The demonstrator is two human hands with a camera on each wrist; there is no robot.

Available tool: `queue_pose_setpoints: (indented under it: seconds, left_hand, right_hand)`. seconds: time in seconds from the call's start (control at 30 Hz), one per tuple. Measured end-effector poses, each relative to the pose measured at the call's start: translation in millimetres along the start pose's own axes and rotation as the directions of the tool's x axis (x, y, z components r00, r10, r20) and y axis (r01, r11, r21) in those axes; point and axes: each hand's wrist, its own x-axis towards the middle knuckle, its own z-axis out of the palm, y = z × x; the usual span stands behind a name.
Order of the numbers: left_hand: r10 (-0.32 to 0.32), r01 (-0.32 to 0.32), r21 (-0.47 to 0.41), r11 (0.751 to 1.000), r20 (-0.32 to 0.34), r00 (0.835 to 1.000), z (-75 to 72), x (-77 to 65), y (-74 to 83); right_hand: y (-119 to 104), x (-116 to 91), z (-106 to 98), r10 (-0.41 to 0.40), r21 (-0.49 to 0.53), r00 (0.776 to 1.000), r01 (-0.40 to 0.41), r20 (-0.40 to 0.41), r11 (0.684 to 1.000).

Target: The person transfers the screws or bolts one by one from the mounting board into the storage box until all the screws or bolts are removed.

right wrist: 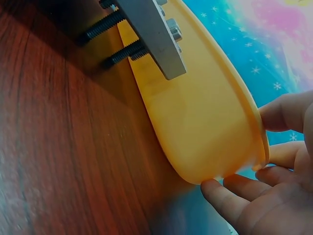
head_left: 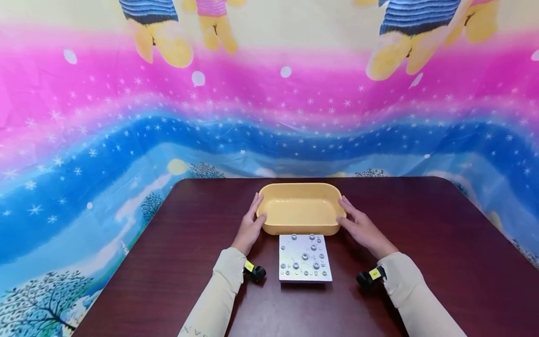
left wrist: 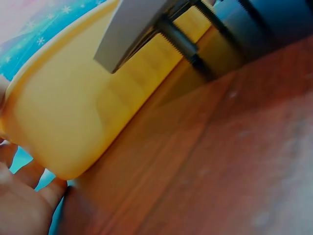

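An oblong yellow plastic basin [head_left: 301, 229] stands on the dark red table, its inside bare. My left hand [head_left: 251, 226] holds its left end, thumb at the near corner and fingers along the outer side. At the opposite end, my right hand [head_left: 363, 230] grips the rim, with the thumb [right wrist: 286, 111] against the edge and the fingertips by the lower wall. Directly in front of the basin is a square silver metal plate [head_left: 301, 274] with several socket-head bolts in its top. Threaded bolt shanks [right wrist: 124, 52] stick out below it. Neither hand touches the plate.
The dark red wooden table [head_left: 189, 262] extends to both sides of the basin. Behind it hangs a colourful printed cloth [head_left: 273, 112]. Black wrist cameras sit on the left wrist [head_left: 257, 273] and right wrist [head_left: 367, 279], flanking the plate.
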Motion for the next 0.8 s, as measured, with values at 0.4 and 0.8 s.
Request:
queue_pose_setpoints:
  seconds: [0.4,0.8]
  left_hand:
    - [-0.011,0.01,-0.011,1.0,-0.034,0.999,5.5,-10.7,4.7]
    - [0.007,-0.006,0.016,1.0,-0.012,1.0,5.4,-11.1,4.8]
  right_hand:
    - [-5.9,-1.7,-6.6,0.0,-0.078,1.0,0.0,-0.009,0.997]
    - [-28.7,-12.7,-7.9,-0.007,-0.298,0.999,-0.002,-0.031,0.955]
